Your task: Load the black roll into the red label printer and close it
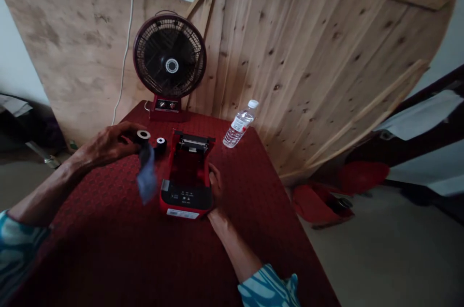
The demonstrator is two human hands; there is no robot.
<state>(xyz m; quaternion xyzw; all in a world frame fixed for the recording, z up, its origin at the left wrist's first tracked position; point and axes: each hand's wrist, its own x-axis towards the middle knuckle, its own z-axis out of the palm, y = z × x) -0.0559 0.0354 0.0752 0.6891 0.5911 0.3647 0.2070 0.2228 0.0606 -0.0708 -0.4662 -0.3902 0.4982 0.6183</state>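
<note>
So the left hand, left of centre in the frame, has its fingers closed around a dark roll with a pale ring at its end. A bluish-dark strip hangs off that, pretty blurry. Just right of it, a smaller black roll with a white core sits on the red-covered table.

The red and black machine is dead centre, its inside exposed and its button panel toward the bottom of the frame. The right hand is up against its right side with fingers bent; can't tell if they're actually gripping, since the machine hides part of them.

Clear bottle with a white cap is right of upper centre, and a dark red fan stands upper left of centre.
</note>
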